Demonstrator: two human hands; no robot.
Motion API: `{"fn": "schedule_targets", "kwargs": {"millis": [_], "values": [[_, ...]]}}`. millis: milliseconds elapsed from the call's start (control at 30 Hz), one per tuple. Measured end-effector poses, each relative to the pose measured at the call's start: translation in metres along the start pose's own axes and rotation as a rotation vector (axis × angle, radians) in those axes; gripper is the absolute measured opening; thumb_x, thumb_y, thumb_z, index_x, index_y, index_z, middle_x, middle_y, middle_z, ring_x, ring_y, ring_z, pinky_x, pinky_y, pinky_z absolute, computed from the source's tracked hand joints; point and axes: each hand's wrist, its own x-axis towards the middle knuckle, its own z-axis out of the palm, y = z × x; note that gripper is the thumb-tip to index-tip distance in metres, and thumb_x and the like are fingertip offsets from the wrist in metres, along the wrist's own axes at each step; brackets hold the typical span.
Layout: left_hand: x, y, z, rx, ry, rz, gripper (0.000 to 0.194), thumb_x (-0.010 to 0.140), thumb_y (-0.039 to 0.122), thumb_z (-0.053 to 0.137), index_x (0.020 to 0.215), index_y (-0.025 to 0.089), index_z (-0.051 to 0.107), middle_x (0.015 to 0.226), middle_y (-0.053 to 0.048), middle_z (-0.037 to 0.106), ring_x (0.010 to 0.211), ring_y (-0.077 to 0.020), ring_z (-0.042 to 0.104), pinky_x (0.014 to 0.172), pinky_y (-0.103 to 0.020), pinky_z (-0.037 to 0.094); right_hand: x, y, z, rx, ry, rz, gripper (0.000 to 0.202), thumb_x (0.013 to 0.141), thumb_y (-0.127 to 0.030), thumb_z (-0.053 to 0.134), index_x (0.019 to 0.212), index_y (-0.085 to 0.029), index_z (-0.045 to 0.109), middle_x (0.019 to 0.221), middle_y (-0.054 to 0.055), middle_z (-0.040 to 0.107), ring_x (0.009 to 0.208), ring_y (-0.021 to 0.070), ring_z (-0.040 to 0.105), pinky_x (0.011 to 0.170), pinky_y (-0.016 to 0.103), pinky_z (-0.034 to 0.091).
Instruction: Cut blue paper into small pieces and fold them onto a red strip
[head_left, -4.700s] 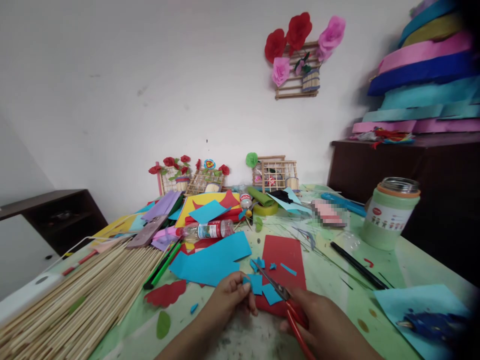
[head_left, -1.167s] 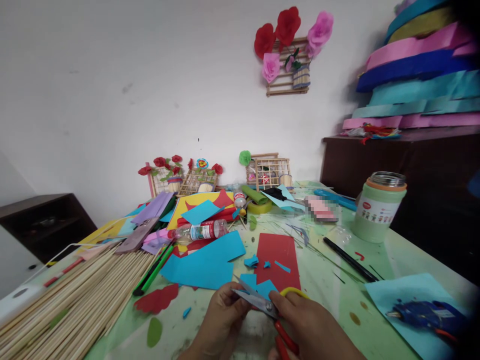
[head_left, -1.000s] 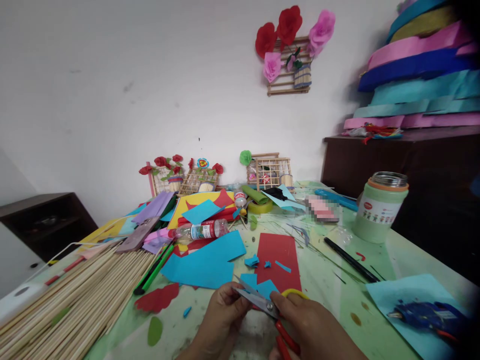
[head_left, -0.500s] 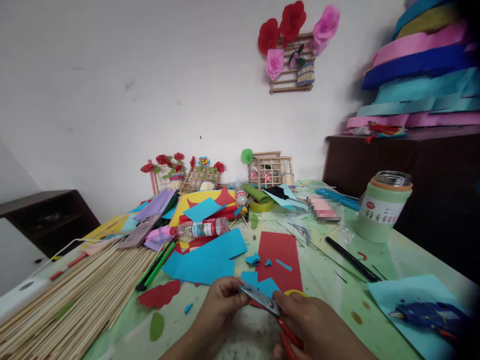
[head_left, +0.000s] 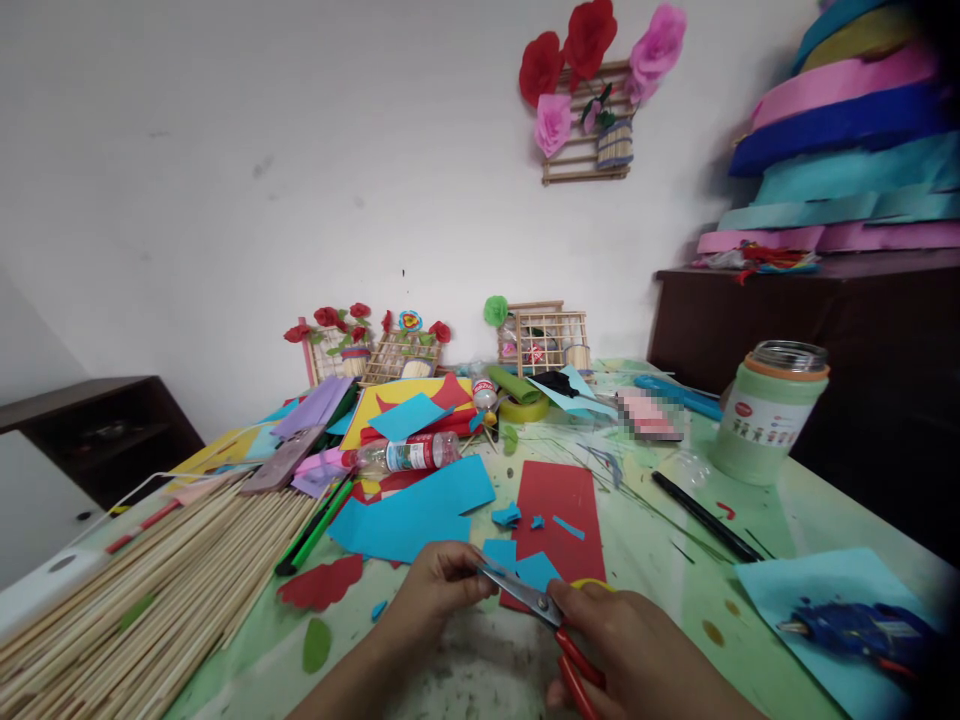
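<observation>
My right hand point(head_left: 611, 640) is closed round the red-handled scissors point(head_left: 536, 603), whose blades point up and left. At the blade tips my left hand point(head_left: 442, 585) pinches with thumb and fingers; whatever lies between them is too small or hidden to make out. Just beyond the hands lie blue paper pieces point(head_left: 501, 553) and a sheet of red paper point(head_left: 561, 500) with small blue scraps point(head_left: 507, 515) on it. A larger blue sheet point(head_left: 412, 515) is to the left of these, beside a red paper cutout point(head_left: 321, 584).
Bamboo sticks point(head_left: 180, 590) cover the table's left side, beside a green pen point(head_left: 315, 528). A plastic bottle point(head_left: 409, 453) lies farther back. To the right are a black pen point(head_left: 706, 517), a green jar point(head_left: 772, 420) and a blue glue gun point(head_left: 862, 635).
My left hand has shifted slightly, its fingers still at the scissor tips. The view has moved a little; the right hand keeps its hold on the scissors.
</observation>
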Motion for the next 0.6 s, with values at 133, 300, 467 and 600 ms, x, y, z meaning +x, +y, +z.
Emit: {"fn": "schedule_targets", "kwargs": {"millis": [133,300,467,600], "values": [[0.0,0.004,-0.002,0.023,-0.021,-0.043,0.021,0.054,0.029,0.082,0.063,0.014,0.069,0.061,-0.006,0.068,0.062,-0.0197,0.061,0.063,-0.028,0.041,-0.001,0.0,0.001,0.024,-0.007,-0.001,0.014,0.073,-0.021,0.051,0.087,-0.022,0.057,0.081,0.005,0.066,0.071,0.019,0.064,0.063,0.025,0.046],[-0.001,0.009,-0.001,0.048,-0.023,-0.049,0.017,0.054,0.025,0.081,0.061,0.014,0.07,0.058,-0.003,0.066,0.057,-0.0143,0.055,0.058,-0.023,0.038,-0.002,0.001,0.0,0.024,-0.001,-0.002,0.013,0.074,-0.023,0.052,0.085,-0.022,0.057,0.08,0.004,0.067,0.071,0.0192,0.064,0.063,0.025,0.046],[-0.001,0.011,-0.001,0.058,-0.04,-0.055,0.016,0.055,0.025,0.08,0.062,0.015,0.071,0.057,-0.002,0.064,0.056,-0.0133,0.053,0.058,-0.023,0.037,-0.002,0.002,0.002,0.035,0.005,0.001,0.01,0.075,-0.024,0.053,0.085,-0.023,0.056,0.08,0.003,0.068,0.071,0.0184,0.065,0.062,0.024,0.045],[-0.002,0.011,-0.001,0.07,-0.04,-0.048,0.017,0.056,0.027,0.08,0.063,0.014,0.071,0.057,-0.002,0.064,0.056,-0.0133,0.053,0.057,-0.023,0.037,-0.002,0.004,0.004,0.023,0.006,-0.006,0.011,0.074,-0.025,0.055,0.085,-0.023,0.056,0.081,0.002,0.069,0.072,0.018,0.065,0.061,0.022,0.044]]}}
